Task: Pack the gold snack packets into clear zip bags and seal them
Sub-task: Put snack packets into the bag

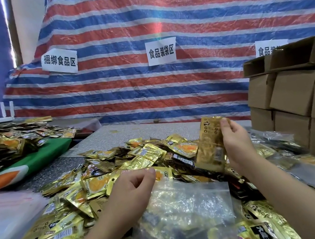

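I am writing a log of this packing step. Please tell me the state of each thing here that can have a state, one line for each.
Right hand: grips a stack of gold packets, held upright above the pile.
Stack of gold packets: lifted, not yet bagged.
Left hand: fingers curled at the clear zip bag's edge.
Clear zip bag: lying on the pile; open or sealed, cannot tell.
Cardboard boxes: stacked; top ones open.

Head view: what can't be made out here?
- Third white paper sign: text hidden behind the brown cardboard boxes.
- Clear plastic zip bag: whether its zip is open, glare.
- Gold packet stack in right hand: count, overlapped.
- Left hand: grip unclear.
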`<action>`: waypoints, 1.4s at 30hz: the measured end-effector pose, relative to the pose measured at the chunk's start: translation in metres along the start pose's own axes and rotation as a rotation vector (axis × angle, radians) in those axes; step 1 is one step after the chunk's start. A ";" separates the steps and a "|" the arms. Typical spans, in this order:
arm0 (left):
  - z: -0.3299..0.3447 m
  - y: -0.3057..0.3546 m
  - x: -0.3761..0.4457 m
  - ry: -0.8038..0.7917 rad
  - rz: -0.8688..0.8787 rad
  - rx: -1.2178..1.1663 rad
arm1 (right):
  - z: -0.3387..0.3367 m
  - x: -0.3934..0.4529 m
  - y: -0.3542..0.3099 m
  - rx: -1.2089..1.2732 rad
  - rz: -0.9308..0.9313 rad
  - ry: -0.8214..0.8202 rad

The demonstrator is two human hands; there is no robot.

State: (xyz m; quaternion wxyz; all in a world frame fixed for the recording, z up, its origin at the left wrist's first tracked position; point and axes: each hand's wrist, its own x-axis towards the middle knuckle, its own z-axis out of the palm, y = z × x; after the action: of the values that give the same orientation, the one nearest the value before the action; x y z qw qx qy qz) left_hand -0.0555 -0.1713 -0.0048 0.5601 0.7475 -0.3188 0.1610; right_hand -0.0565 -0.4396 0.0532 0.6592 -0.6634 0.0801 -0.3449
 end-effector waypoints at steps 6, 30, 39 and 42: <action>0.001 0.003 -0.002 -0.032 -0.002 0.064 | 0.010 -0.027 0.014 -0.324 -0.184 -0.128; 0.003 0.024 -0.013 -0.131 0.061 0.102 | -0.001 -0.077 -0.061 0.291 0.068 -0.587; 0.001 0.024 -0.012 -0.047 0.087 0.041 | -0.007 -0.093 -0.072 -0.423 -0.036 -0.835; 0.001 0.025 -0.012 -0.034 0.064 -0.003 | -0.010 -0.098 -0.076 -0.572 -0.044 -0.908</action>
State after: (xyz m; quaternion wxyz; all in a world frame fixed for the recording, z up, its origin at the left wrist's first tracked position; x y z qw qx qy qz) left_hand -0.0804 -0.1728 0.0061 0.5501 0.7387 -0.3525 0.1656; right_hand -0.1613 -0.3838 0.0881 0.4130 -0.9005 -0.1360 -0.0015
